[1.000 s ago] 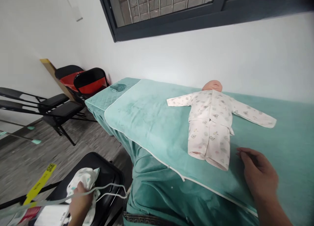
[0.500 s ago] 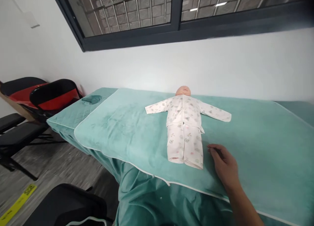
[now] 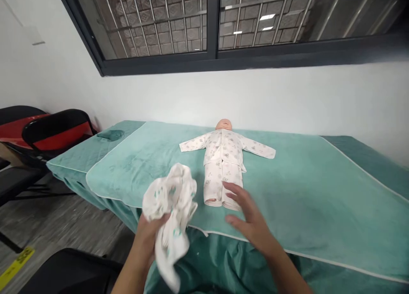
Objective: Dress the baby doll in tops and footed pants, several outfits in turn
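Observation:
My left hand is closed on a bunched white cloth with small green marks, held up over the near edge of the bed. How the cloth unfolds cannot be made out. With fingers apart and nothing in them, my right hand hovers by the trouser legs of a baby doll. The doll lies on its back, head toward the wall and sleeves spread. It wears a white printed top and matching trousers; my right fingers partly cover one leg.
The bed carries a green sheet with white piping, and a face hole is at its left end. Black and red chairs stand at the left. A dark seat is close at the lower left. Above runs a barred window.
My left hand has come into view holding the bunched white cloth. My right hand has shifted left, its fingers spreading. The view has tilted up and turned slightly right; the doll lies as before.

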`<act>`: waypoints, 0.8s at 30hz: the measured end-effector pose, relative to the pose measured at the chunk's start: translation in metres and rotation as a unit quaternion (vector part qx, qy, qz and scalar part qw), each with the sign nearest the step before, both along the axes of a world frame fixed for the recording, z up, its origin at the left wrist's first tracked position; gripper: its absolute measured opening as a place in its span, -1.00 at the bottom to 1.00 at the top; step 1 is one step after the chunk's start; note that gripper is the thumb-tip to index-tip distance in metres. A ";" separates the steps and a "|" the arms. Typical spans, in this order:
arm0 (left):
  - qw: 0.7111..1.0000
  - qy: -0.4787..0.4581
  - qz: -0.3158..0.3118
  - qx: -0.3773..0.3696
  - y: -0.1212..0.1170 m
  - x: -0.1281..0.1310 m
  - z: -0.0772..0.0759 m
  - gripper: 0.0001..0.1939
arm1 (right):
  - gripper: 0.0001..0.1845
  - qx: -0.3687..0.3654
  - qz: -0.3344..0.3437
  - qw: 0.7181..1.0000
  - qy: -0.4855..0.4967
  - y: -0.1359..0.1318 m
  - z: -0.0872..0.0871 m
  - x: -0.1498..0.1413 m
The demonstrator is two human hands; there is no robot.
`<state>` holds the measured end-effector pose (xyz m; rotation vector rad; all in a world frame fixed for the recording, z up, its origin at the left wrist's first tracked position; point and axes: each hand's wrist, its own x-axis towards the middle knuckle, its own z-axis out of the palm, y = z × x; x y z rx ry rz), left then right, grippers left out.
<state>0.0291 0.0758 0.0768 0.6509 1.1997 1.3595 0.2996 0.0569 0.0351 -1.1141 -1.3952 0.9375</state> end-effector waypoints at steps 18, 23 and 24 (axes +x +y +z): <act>0.982 -0.009 -0.143 0.124 0.052 0.030 -0.018 -0.46 | -0.29 0.143 -0.040 0.984 -0.101 0.093 0.025 -0.094; 0.979 0.062 -0.157 0.111 0.051 0.030 -0.044 -0.52 | -0.10 0.119 -0.133 0.984 -0.015 0.106 0.038 -0.057; 0.978 0.063 -0.161 0.114 0.052 0.034 -0.047 -0.53 | -0.08 0.120 -0.140 0.983 -0.011 0.109 0.040 -0.051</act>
